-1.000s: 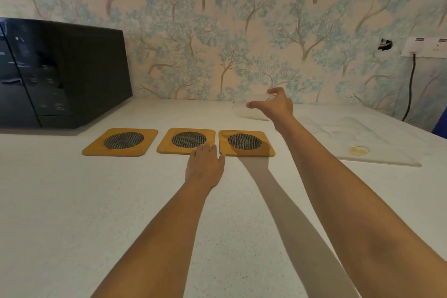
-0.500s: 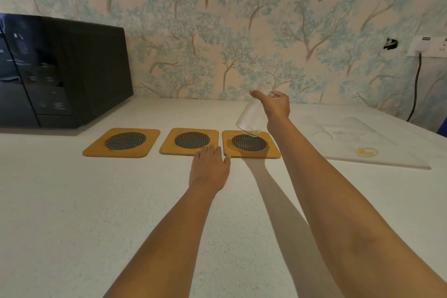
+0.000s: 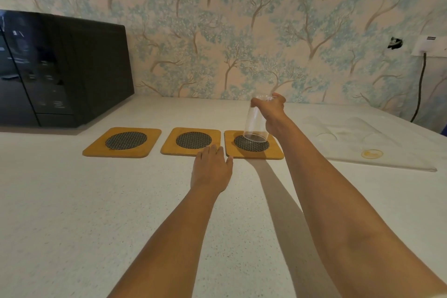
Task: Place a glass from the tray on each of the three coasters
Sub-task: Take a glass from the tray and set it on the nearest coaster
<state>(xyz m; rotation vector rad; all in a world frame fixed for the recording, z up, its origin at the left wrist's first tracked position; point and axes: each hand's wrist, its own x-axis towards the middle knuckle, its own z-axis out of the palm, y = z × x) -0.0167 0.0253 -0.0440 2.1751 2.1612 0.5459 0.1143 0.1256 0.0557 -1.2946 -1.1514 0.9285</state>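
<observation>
My right hand (image 3: 271,110) grips a clear glass (image 3: 256,120) by its upper end, and its lower end hangs right over the mesh circle of the right coaster (image 3: 254,144); whether it touches, I cannot tell. It leans a little, so one edge could land first and make it rock or tip. My grip is high, which gives little control below. My left hand (image 3: 211,170) lies flat and spread on the surface (image 3: 72,201), fingertips on the middle coaster (image 3: 191,141), which may skid if I press. Two more glasses wait on the pale tray (image 3: 387,162); they are nearly invisible, so a careless reach could knock one. The left coaster (image 3: 122,142) sits bare.
</observation>
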